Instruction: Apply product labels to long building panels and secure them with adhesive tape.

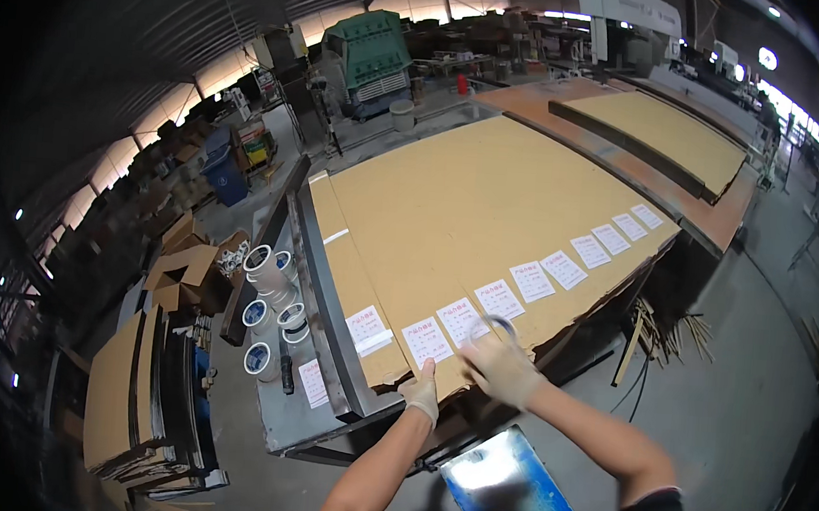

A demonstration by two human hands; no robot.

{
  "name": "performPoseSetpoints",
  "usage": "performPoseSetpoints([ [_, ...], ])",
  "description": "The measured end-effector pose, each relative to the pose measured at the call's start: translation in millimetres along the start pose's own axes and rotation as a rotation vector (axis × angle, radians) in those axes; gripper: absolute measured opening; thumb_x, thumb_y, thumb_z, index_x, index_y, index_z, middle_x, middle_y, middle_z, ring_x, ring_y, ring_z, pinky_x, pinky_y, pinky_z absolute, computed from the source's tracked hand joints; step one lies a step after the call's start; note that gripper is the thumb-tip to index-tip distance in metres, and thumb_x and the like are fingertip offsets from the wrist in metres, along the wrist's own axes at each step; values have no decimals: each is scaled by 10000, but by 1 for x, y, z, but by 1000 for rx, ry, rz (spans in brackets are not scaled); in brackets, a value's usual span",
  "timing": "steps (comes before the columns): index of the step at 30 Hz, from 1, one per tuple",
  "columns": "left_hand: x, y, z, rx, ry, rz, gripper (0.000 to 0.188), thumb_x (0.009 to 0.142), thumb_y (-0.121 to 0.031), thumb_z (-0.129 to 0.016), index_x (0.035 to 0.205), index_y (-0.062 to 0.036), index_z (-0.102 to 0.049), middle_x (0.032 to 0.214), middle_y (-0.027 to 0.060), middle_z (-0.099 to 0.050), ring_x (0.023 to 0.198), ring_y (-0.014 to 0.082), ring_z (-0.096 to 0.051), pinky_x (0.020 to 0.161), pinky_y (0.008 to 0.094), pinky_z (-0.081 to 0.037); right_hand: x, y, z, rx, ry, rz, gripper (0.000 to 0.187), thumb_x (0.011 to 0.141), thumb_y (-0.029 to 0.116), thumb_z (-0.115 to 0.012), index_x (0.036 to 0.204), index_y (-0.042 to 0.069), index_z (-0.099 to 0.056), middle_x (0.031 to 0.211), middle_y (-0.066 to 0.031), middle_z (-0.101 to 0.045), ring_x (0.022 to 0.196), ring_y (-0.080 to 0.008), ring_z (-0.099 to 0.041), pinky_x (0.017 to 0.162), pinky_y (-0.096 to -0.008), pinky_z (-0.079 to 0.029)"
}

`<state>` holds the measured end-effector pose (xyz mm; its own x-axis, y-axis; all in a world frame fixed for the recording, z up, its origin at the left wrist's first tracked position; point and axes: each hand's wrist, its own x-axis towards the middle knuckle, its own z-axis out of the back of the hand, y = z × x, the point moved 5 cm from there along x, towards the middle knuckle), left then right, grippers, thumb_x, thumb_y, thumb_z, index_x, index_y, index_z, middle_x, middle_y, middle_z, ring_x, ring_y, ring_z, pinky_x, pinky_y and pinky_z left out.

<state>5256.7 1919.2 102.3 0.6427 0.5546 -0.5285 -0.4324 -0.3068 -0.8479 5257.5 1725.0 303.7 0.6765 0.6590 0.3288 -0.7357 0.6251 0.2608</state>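
Note:
My gloved left hand (422,392) is at the near edge of a large tan board (460,212), its thumb pressed against the lower end of a white paper label (425,342) with red print. Its other fingers are curled and mostly hidden. Just to the right, my gloved right hand (504,368) grips a roll of tape (494,330), somewhat blurred, above the board's edge beside another label (457,318). Several similar labels run along the near edge toward the far right. One label (365,326) at the left has a white tape strip (374,342) across it.
Several tape rolls (258,359) and a separate label (313,383) lie on the metal table left of the board. A metal bar (323,297) borders the board. Stacked boards (120,392) and open cartons (183,273) stand left. A blue-topped object (512,491) is below my hands.

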Motion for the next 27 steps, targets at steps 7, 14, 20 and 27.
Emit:
performPoseSetpoints([
  [7, -68, 21, 9, -9, 133, 43, 547, 893, -331, -727, 1180, 121, -616, 1138, 183, -673, 931, 220, -660, 821, 369, -532, 43, -62, -96, -137, 9, -75, 166, 861, 130, -548, 1017, 107, -601, 1014, -108, -616, 1067, -284, -584, 863, -418, -508],
  [14, -149, 50, 53, 718, 86, -215, 699, 831, -486, -742, 1168, 106, -589, 1064, 211, -671, 943, 274, -660, 869, 362, -509, 50, -50, -65, -158, 384, -138, 347, 854, 109, -599, 1199, 93, -565, 1149, -148, -565, 1140, -325, -549, 912, -442, -495],
  [20, -173, -3, 75, 111, 274, -382, 657, 844, -325, -764, 1282, 56, -457, 1098, 148, -581, 899, 195, -614, 783, 333, -520, -7, 42, 32, 300, 366, -40, 407, 900, 183, -579, 1292, 112, -498, 900, -187, -660, 906, -383, -659, 808, -469, -530],
  [27, -192, -46, 73, 48, 963, -161, 311, 973, -335, -625, 984, -26, -586, 818, 66, -613, 731, 142, -581, 683, 277, -496, -32, 68, 43, 401, 714, -61, 350, 915, 355, -592, 1214, 185, -655, 954, -145, -710, 860, -319, -680, 741, -406, -516],
])
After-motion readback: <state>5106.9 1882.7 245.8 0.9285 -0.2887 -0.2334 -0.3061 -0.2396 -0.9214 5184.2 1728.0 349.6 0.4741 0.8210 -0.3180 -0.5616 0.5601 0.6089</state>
